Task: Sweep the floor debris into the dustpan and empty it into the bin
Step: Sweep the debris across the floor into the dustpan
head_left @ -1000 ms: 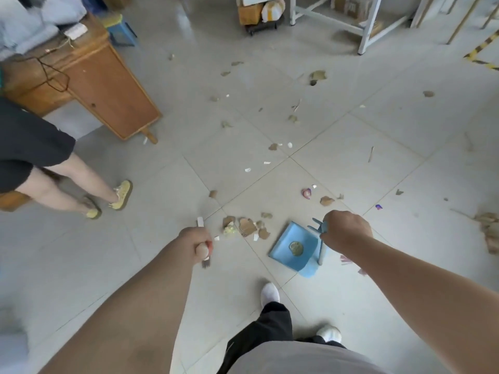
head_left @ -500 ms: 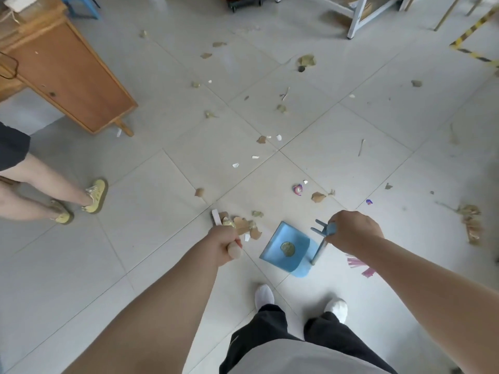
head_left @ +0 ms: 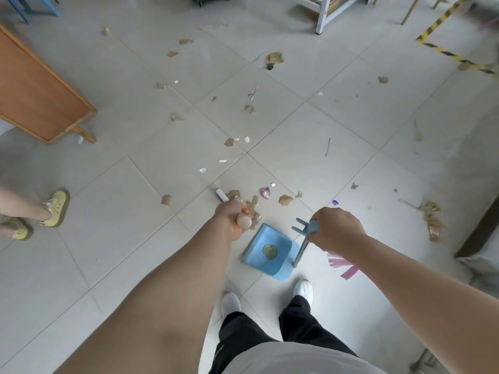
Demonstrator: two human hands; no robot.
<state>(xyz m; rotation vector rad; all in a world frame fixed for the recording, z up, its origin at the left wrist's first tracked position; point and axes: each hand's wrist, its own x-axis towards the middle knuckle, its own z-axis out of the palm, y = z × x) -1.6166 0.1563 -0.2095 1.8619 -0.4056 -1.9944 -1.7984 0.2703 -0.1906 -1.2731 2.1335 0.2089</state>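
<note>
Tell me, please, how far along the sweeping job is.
Done: one scrap sits in the dustpan. In hand: left hand grips the broom handle beside a brown pile; right hand holds the dustpan handle. Left: scattered scraps across the tiles, then emptying.

Two hands show: one left hand (head_left: 229,218) and one right hand (head_left: 334,229). There is one broom (head_left: 242,221) and one dustpan (head_left: 255,245), with one round scrap (head_left: 269,251) in it. On the floor (head_left: 121,217), brown scraps (head_left: 285,199) number well over a dozen and white chips (head_left: 202,170) at least six. There is one pink wrapper (head_left: 266,193) and one bunch of pink strips (head_left: 341,265). Two white shoes (head_left: 231,303) and two yellow shoes (head_left: 55,209) show, along with one desk (head_left: 35,98) and one stool (head_left: 29,4).
</note>
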